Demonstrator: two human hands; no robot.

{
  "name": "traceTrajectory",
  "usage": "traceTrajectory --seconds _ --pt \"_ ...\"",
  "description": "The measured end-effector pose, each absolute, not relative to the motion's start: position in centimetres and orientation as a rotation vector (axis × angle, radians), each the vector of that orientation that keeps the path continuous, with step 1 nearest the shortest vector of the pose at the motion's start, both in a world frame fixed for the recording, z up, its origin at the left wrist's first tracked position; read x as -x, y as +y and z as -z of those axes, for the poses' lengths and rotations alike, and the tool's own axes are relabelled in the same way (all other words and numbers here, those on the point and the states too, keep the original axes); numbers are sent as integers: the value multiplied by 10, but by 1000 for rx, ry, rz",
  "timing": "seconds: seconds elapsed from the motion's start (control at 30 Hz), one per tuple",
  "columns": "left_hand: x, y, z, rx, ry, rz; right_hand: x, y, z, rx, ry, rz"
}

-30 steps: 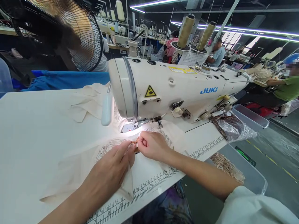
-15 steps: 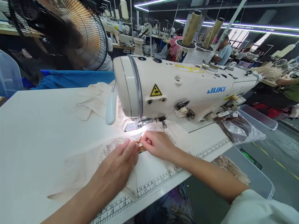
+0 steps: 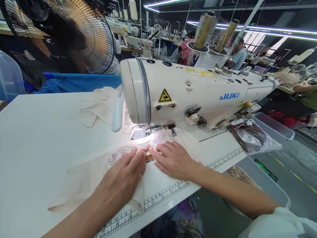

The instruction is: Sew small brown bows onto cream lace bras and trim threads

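A cream garment with lace cups [image 3: 112, 161] lies on the sewing table in front of a white JUKI sewing machine [image 3: 198, 94]. At the garment's middle sits a small orange-brown ribbon bow [image 3: 147, 148]. My left hand [image 3: 125, 173] is closed, thumb and forefinger pinching at the bow's left side. From the right, my right hand [image 3: 174, 161] rests with its fingers spread over the lace and table, the forefinger's tip touching or very close to the bow. Below the bow a brown patch [image 3: 149, 158] shows between the hands. The presser foot area [image 3: 155, 130] is just beyond.
More cream fabric [image 3: 101, 104] lies behind, left of the machine. A ruler tape [image 3: 158, 198] runs along the table's front edge. A plastic bag [image 3: 257, 135] and a clear bin [image 3: 272, 188] are at the right. A large fan [image 3: 96, 39] stands back left.
My right hand has opened from a pinch at the bow; its fingers are now spread, lower and flatter. More of the bow shows. My left hand has barely moved.
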State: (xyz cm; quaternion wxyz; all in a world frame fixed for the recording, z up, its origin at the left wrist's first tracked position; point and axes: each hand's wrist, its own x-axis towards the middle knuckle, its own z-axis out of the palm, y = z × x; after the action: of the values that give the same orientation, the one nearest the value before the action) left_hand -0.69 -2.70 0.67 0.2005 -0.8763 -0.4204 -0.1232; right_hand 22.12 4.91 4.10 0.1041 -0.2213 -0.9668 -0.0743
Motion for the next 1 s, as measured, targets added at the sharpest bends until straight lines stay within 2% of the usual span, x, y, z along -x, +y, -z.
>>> traceTrajectory --seconds 0.47,0.83,1.0 --pt "2 -26 -19 2376 -1090 293 -221 49 -38 605 -2820 402" --pt "5 -20 -20 2412 -1145 523 -218 50 -39 630 -2830 445" --pt "13 -2 -21 2551 -1232 497 -217 64 -36 655 -2821 458"
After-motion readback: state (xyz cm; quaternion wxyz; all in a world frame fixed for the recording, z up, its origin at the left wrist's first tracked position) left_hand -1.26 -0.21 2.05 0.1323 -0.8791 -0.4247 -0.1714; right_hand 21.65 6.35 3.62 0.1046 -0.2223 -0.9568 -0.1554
